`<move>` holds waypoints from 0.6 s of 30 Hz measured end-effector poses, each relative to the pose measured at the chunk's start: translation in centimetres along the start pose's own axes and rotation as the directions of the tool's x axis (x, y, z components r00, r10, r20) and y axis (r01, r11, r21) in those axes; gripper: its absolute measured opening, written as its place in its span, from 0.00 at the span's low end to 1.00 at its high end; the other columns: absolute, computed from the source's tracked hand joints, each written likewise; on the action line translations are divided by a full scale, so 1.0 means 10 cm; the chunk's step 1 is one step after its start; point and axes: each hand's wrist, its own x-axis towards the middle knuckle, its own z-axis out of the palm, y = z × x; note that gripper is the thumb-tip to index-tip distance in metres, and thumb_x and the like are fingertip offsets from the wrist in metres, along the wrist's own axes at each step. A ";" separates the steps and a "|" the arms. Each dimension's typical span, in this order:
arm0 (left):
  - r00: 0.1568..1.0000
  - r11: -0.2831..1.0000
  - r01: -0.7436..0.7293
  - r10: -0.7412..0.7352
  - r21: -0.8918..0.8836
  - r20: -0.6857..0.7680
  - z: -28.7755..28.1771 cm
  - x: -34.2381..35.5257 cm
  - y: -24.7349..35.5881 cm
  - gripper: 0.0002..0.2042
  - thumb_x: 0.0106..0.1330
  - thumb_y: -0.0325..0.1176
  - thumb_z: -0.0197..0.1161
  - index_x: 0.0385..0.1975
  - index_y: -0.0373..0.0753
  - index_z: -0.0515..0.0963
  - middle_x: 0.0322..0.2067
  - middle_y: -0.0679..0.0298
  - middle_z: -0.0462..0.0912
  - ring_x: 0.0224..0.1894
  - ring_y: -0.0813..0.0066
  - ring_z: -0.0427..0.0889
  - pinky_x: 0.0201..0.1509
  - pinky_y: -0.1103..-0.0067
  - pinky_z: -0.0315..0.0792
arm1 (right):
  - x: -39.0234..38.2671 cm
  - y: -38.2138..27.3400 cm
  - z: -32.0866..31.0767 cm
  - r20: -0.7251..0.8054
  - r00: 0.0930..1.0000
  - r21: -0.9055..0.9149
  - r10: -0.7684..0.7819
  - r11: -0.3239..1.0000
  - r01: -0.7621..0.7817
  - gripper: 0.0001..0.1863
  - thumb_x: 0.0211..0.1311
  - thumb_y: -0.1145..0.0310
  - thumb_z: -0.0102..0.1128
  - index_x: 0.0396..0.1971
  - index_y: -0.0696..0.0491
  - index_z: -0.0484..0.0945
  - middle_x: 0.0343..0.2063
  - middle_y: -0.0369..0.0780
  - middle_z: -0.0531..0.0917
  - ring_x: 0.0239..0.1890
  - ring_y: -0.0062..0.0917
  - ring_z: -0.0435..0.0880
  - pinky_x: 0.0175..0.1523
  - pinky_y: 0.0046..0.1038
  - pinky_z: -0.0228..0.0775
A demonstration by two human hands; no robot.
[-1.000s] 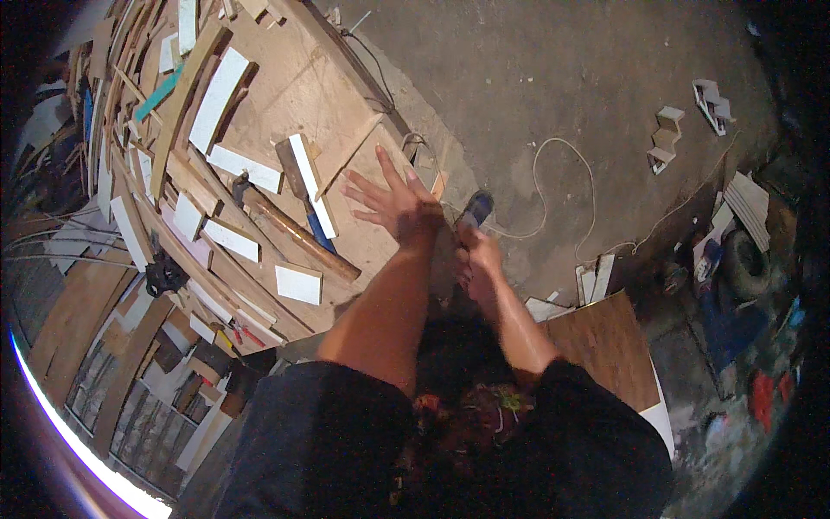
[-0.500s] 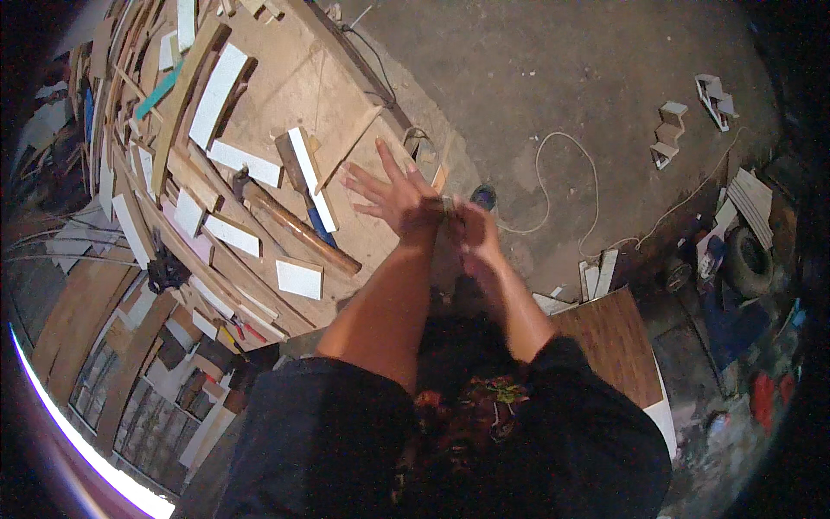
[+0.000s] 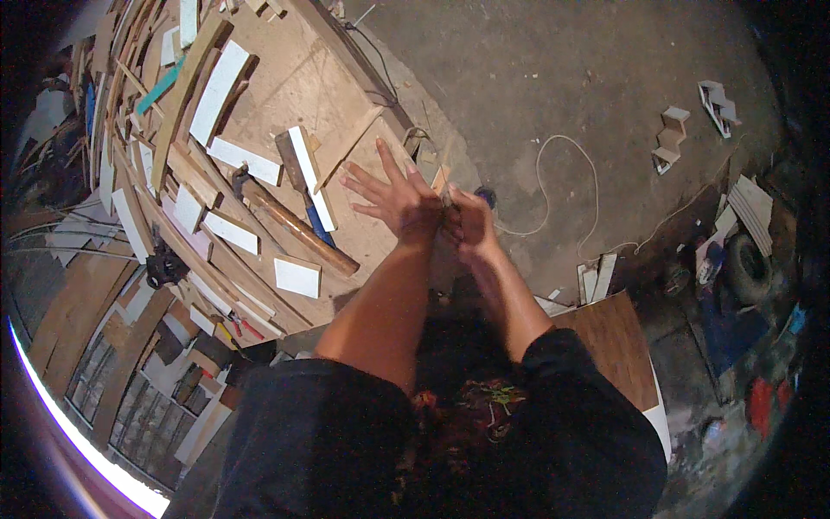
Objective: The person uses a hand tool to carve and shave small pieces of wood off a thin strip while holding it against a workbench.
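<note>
My left hand [image 3: 399, 201] lies spread on the plywood worktop [image 3: 277, 82] near its right edge, fingers apart, beside a narrow white-faced strip [image 3: 311, 173]. My right hand [image 3: 469, 223] is closed just right of my left wrist, around something I cannot make out; the fingers hide it. Left of my left hand lie a hammer [image 3: 303, 233] with a long wooden handle and a blue-and-brown piece [image 3: 316, 221] partly under the white strip. Offcuts, some white-faced [image 3: 220, 91], a green strip [image 3: 160, 85] and long wooden battens [image 3: 192, 91] cover the worktop's left part.
On the concrete floor [image 3: 519, 69] at right lie a looping pale cord [image 3: 592, 182], stepped pieces [image 3: 671, 136], corrugated sheets [image 3: 748, 208] and a tyre [image 3: 745, 264]. A wood-grain panel [image 3: 618, 346] is beside my right arm; stacked boards [image 3: 78, 329] lie at lower left.
My right hand has moved up and left to beside my left wrist. The dark object seen by it a second ago is now mostly hidden. My left hand stays spread in place.
</note>
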 end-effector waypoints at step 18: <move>0.999 0.996 -0.035 0.036 -0.080 0.013 0.02 0.00 -0.04 0.33 0.72 0.43 0.51 0.77 0.52 0.51 0.74 0.31 0.35 0.75 0.26 0.27 0.69 0.31 0.33 | 0.34 0.48 -0.38 -0.006 0.979 -0.178 -0.203 0.964 0.198 0.13 0.66 0.53 0.60 0.26 0.43 0.72 0.16 0.27 0.69 0.14 0.16 0.61 0.18 0.23 0.48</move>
